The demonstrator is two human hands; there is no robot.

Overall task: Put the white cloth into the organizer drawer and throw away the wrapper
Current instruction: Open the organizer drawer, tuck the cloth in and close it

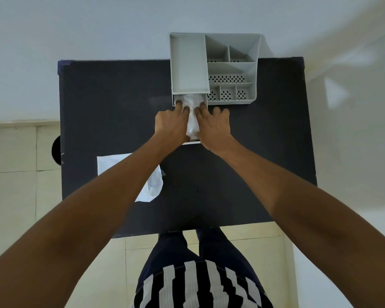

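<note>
Two hands, our left hand (171, 123) and right hand (211, 125), press the white cloth (192, 121) into the pulled-out drawer (190, 142) of the organizer (231, 70), each grip narrow on it; its long axis runs toward the organizer. The wrapper (152, 185) lies on the worktop (242, 174), well left-front of the organizer.

I see a matt black bench (120, 107). At its far edge, the grey organizer (231, 67) looks like smooth moulded plastic. The white cloth (192, 123) looks soft and crumpled; nearer me, the wrapper (153, 187) looks thin, faintly glossy.
</note>
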